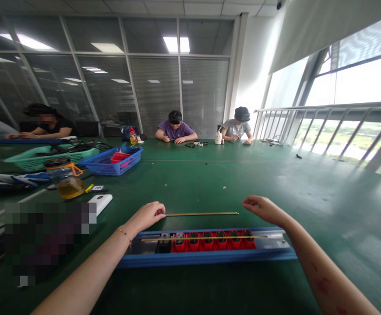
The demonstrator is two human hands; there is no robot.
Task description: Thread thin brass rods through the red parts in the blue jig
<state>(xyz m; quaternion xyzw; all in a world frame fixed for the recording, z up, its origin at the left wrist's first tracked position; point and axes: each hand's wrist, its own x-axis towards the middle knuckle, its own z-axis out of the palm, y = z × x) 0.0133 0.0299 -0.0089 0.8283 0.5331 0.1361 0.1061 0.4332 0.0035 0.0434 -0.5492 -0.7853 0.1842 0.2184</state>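
Observation:
My left hand (151,214) is closed at the left end of a thin brass-coloured rod (203,214), which lies level just beyond a long blue tray (210,257). My right hand (261,206) hovers past the rod's other end, apart from it, its fingers loosely bent and nothing visible in them. In the tray stands a row of several small red holders (207,246) with dark parts in them, and a black holder (164,246) at the left. A second thin rod (144,239) lies lengthwise across the row.
To the left are a white device (101,202), a jar of amber liquid (68,188), a blue basket (111,166) and a green basket (29,162). Across the green table (190,183) sit several people. A railing (328,118) runs along the right.

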